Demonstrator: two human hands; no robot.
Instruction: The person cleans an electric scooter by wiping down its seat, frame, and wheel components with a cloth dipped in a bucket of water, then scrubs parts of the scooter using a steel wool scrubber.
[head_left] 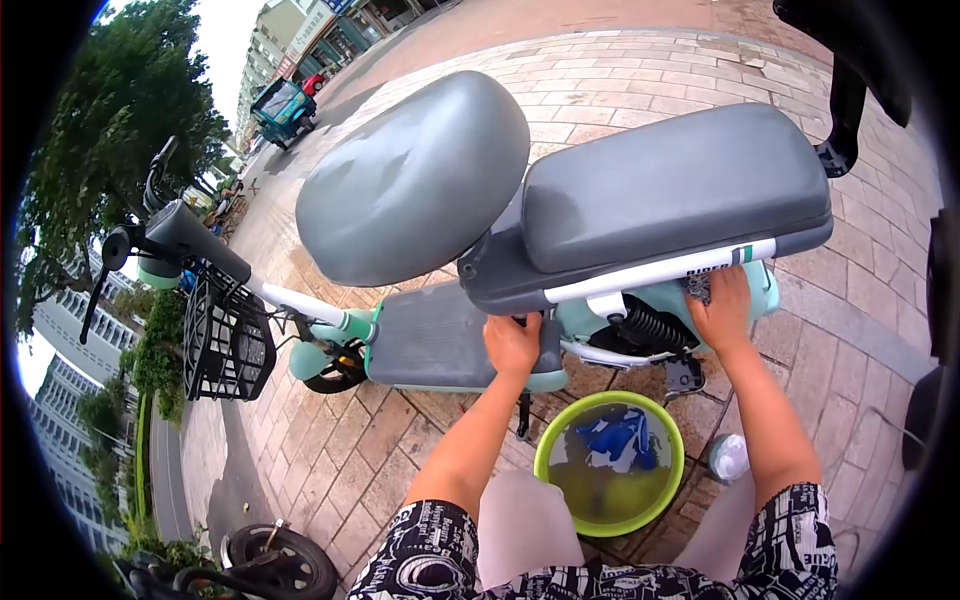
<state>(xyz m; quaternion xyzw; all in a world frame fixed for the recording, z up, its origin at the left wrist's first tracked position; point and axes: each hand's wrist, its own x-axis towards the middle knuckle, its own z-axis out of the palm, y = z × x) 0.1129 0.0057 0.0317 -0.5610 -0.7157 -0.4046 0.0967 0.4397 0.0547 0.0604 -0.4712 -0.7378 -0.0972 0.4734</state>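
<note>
Standing side-on across the paving, the scooter (500,268) points its front end to the left; at the far left is a tree (95,130), with a wheel (322,568) low down nearer the person; the black basket (222,335) hangs at the scooter's front, below the handlebar (178,232); next comes the grey footboard (425,335), with the rounded front seat (415,180) above it; the left hand (512,345) is at the lower edge of the seat base, its fingers curled out of sight, so its grip cannot be told; right of it, on the ground between the person's knees, sits a green basin (546,450) of murky water with a blue cloth (622,440) in it; under the long rear seat (675,185), the right hand (722,308) grasps a grey wad (699,289) against the scooter's side, just below the white bar (650,280); a small tub (729,458) holding something white stands beside the basin.
</note>
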